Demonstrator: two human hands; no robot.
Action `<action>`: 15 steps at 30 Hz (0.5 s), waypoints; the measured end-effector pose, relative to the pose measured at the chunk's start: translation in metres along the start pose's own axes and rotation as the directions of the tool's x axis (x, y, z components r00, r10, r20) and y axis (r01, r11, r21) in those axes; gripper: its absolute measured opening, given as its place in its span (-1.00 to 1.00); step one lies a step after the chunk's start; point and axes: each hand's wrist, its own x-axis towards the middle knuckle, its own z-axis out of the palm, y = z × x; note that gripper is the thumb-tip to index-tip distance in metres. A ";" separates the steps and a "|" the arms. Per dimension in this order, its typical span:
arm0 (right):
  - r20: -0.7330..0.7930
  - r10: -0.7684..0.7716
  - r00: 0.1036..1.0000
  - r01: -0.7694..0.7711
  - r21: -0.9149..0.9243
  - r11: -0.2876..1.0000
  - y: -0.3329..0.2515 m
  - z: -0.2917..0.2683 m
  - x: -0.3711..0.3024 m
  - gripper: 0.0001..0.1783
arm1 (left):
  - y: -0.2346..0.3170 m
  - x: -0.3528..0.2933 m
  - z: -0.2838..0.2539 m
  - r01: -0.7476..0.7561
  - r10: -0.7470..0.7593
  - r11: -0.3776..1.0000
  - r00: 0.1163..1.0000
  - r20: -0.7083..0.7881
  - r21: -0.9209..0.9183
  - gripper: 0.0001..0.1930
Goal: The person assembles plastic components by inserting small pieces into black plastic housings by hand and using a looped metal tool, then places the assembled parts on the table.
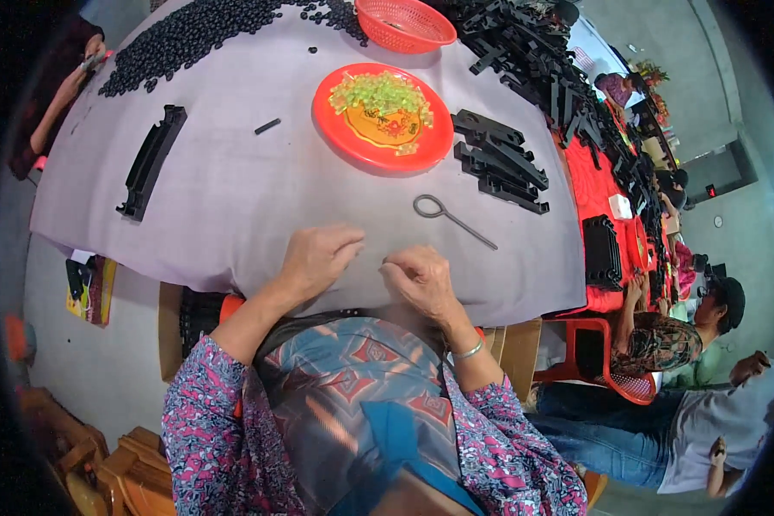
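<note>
My left hand (320,258) hovers by the near table edge, fingers curled and held together, slightly blurred. Close to its right is my right hand (423,279), curled into a loose fist with the thumb against the forefinger. Whatever either might hold is hidden. Beyond them lies a dark metal rod with a ring end (456,222). A red plate (333,129) carries small yellow-green translucent pieces (383,93). Several black slotted plastic bars (503,162) are stacked right of the plate. One black bar (150,163) lies apart at left, with a short dark pin (267,126) between it and the plate.
A grey cloth (232,198) covers the table. Black bead-like pieces (189,43) spread along its far left, near a red basket (408,26). Black parts pile (533,64) at far right. Other people work at both sides; a red chair (589,353) stands to the right.
</note>
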 end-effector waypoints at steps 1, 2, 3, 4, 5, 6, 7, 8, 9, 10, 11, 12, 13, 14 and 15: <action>-0.001 0.000 1.000 0.000 -0.008 1.000 -0.001 -0.002 0.001 -0.89 | -0.001 0.001 0.001 0.003 -0.003 1.000 1.000 0.001 0.002 -0.81; -0.001 0.001 1.000 -0.001 -0.004 1.000 0.001 -0.002 0.001 -0.89 | -0.002 0.002 0.002 -0.017 0.017 1.000 1.000 -0.001 0.005 -0.81; -0.010 0.004 1.000 -0.004 -0.008 1.000 0.004 -0.001 0.001 -0.90 | -0.002 0.003 0.002 -0.038 0.038 0.999 0.999 -0.002 0.010 -0.81; -0.022 0.011 1.000 -0.011 -0.011 1.000 0.005 -0.001 -0.001 -0.91 | -0.001 0.003 0.002 -0.037 0.037 0.999 0.999 0.003 0.013 -0.81; -0.026 0.013 1.000 -0.013 -0.007 1.000 0.006 -0.001 -0.001 -0.91 | 0.000 0.003 0.002 -0.042 0.042 0.999 0.999 -0.012 0.013 -0.81; -0.021 0.007 1.000 -0.007 0.000 1.000 0.006 -0.002 0.000 -0.90 | 0.001 0.004 0.002 -0.048 0.049 0.999 0.998 -0.027 0.014 -0.81; -0.015 0.001 1.000 -0.001 0.006 1.000 0.005 -0.001 -0.001 -0.89 | 0.001 0.003 0.001 -0.049 0.049 0.999 0.999 -0.023 0.017 -0.81; -0.019 0.002 1.000 -0.001 0.009 1.000 0.004 -0.001 -0.001 -0.89 | 0.001 0.002 0.001 -0.054 0.055 0.998 0.998 -0.027 0.026 -0.81; -0.015 0.000 1.000 0.000 0.011 1.000 0.003 -0.001 -0.001 -0.89 | 0.002 0.001 0.000 -0.061 0.063 0.997 0.998 -0.033 0.035 -0.81; -0.006 0.005 1.000 -0.005 0.015 1.000 0.003 0.000 -0.001 -0.89 | 0.001 0.002 0.000 -0.059 0.060 0.998 0.998 -0.027 0.036 -0.81; -0.007 0.010 1.000 -0.010 0.018 1.000 0.004 0.000 -0.001 -0.89 | 0.001 0.002 0.000 -0.037 0.038 0.999 0.999 -0.016 0.028 -0.81; -0.002 0.015 1.000 -0.015 0.020 1.000 0.005 0.000 -0.001 -0.88 | 0.001 0.002 0.001 -0.016 0.016 1.000 1.000 -0.005 0.020 -0.81; -0.001 0.017 1.000 -0.017 0.018 1.000 0.004 0.000 -0.001 -0.88 | 0.002 0.002 0.000 -0.020 0.020 1.000 1.000 -0.003 0.021 -0.81; -0.005 0.017 1.000 -0.017 0.017 1.000 0.004 0.000 -0.002 -0.88 | 0.003 0.002 0.000 -0.035 0.035 0.999 0.999 -0.002 0.016 -0.81; -0.021 0.010 1.000 -0.010 0.013 1.000 0.005 0.000 -0.004 -0.89 | 0.003 0.002 0.000 -0.049 0.049 0.999 0.999 -0.001 0.011 -0.81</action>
